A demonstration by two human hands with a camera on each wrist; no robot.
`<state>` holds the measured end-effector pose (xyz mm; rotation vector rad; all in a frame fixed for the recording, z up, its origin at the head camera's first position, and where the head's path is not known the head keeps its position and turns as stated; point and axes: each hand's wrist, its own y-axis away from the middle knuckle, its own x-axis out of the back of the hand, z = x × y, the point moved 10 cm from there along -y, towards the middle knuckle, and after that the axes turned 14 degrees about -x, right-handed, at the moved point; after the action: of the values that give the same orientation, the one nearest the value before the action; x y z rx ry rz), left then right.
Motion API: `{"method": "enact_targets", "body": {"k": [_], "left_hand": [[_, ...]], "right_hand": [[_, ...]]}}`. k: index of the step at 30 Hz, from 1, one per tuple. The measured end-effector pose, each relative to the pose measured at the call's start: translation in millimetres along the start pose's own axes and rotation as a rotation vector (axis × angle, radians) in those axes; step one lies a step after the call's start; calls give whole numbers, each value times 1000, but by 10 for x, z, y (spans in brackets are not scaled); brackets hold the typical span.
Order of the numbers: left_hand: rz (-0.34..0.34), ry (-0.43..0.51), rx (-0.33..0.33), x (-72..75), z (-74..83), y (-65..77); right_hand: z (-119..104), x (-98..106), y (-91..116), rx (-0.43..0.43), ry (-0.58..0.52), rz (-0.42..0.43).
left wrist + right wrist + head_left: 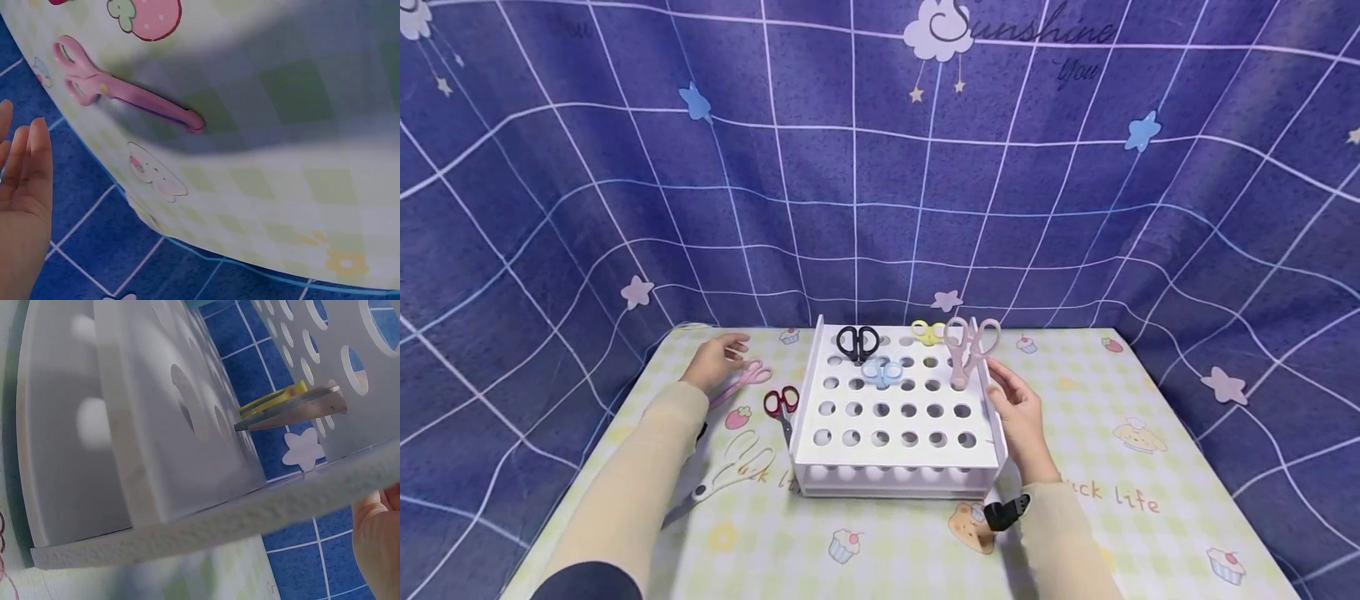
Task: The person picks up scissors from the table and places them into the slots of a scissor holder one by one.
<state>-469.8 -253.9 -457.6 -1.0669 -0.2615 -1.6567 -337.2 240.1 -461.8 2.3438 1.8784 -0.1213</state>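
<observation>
My left hand [715, 364] hovers by pink scissors [743, 380] on the left of the table, its fingers extended and holding nothing. In the left wrist view the pink scissors [134, 94] lie flat, apart from the hand [28, 194]. At a white rack [842, 454] with rows of round holes, my right hand [1021, 417] touches the right side panel with loosely bent fingers. Black scissors [857, 343], light blue scissors [882, 372], yellow scissors [928, 332] and pale pink scissors [962, 358] stand in the rack, handles up.
Red and black scissors [782, 404] lean near the rack's left side. White-handled scissors [718, 477] lie in front of them, partly behind my left sleeve [632, 475]. A checked cloth [1120, 383] covers the table, and a blue curtain [880, 233] hangs behind it.
</observation>
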Motion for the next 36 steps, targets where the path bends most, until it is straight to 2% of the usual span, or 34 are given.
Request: {"method": "enact_targets", "body": {"k": [7,13,16,26,29,32,36], "left_hand": [[13,-37,42,32,-170,7],[-31,-29,56,5,-188,-5],[-66,-16,72,-31,-218,-13],[-108,-24,151,-255,-397,-37],[-90,-55,172,-240,-451,-45],[-76,-68,165,-202,-496,-43],[-60,-83,171,-171,-611,19]], "right_hand": [[7,-33,-14,-9,3,-9],[0,-60,-19,-5,10,-27],[-6,-44,-14,2,12,-20],[-32,71,21,30,29,-15],[-33,64,16,35,31,-21],[-28,38,6,34,29,-25],[-15,4,11,30,46,-35]]}}
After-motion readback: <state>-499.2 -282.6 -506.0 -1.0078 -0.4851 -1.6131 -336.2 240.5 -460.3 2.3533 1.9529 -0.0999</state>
